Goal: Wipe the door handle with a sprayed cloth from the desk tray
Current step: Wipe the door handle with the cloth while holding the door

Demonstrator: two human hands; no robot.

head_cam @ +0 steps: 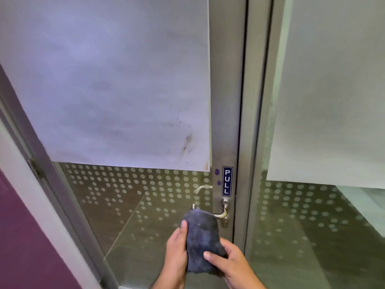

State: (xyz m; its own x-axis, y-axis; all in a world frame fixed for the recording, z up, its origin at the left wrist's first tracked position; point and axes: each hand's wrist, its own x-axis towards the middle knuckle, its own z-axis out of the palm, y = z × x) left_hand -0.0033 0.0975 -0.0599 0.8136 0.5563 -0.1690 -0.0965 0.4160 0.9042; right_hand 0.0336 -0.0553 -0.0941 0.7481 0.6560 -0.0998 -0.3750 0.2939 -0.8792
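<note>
A dark grey-blue cloth [201, 236] is draped over the free end of the silver lever door handle [221, 213], hiding most of the lever. Only the handle's bent neck and round base near the metal door frame show. My left hand [177, 253] grips the cloth's left side, thumb on top. My right hand [231, 261] holds the cloth's lower right edge with its fingers pressed on the fabric. Both hands are below the handle.
The glass door [145, 215] has a dotted frosted pattern and a white paper sheet [114, 80] over its upper part. A blue PULL sticker [227, 181] sits above the handle. A second glass panel with paper [333, 101] is on the right, a purple wall [25, 236] on the left.
</note>
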